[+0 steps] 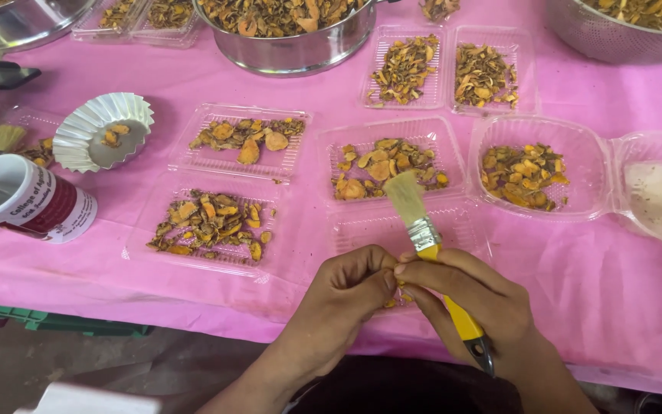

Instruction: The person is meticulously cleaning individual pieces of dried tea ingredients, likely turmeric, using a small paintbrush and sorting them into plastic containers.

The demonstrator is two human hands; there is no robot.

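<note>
Head view, looking down on a table covered w/ a pink cloth (576, 291). A small flat brush (423, 230) w/ pale bristles, metal ferrule and yellow handle is held in the right hand (469, 295); fingers are closed around the handle just below the ferrule, bristles pointed up and away over a clear tray. The left hand (350, 291) is set against the right one, fingertips pinched together; a small yellowish piece appears to be gripped between them, but it is mostly hidden and cannot be identified w/ certainty.

Beyond the hands, clear plastic trays of dried yellow-brown slices are laid out: a centre tray (388, 165) just behind the bristles, a near-left tray (208, 222), a far-left tray (243, 142), and a rounded clamshell (530, 172) at right, its other half filled w/ a whitish mass. A steel bowl (293, 31) of the same material is seen at top centre. At left, a fluted foil cup (101, 130) w/ a few pieces and a white-and-maroon mug (32, 199) lying on its side are shown.
</note>
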